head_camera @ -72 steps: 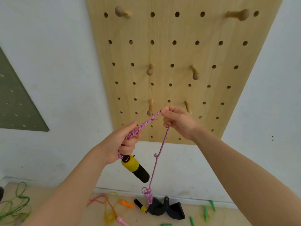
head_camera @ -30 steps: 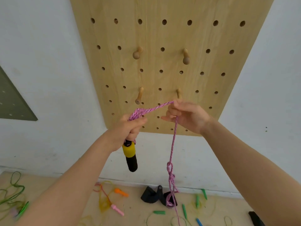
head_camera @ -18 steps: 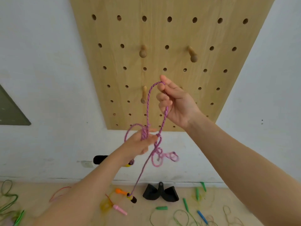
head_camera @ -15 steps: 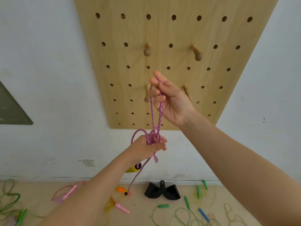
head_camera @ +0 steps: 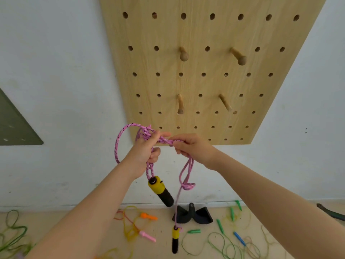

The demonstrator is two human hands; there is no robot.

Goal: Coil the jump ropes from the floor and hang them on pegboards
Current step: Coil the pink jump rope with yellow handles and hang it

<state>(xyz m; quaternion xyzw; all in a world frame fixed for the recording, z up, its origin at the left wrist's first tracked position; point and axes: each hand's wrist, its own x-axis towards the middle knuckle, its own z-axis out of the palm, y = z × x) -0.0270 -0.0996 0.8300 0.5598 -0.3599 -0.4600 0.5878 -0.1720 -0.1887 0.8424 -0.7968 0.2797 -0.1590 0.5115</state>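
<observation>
Pink braided jump rope (head_camera: 164,141) looks soft and floppy, light apart from the handles, so I'd grab the bunched loops, not the yellow-black handle (head_camera: 160,191). Left hand (head_camera: 143,152) grips the coils, right hand (head_camera: 192,146) pinches the strand, just below the pegboard (head_camera: 205,34). No readable labels anywhere

Pink black-flecked rope (head_camera: 117,144); yellow-black handles (head_camera: 161,191); pale wood pegboard (head_camera: 205,86); white wall (head_camera: 56,71).
</observation>
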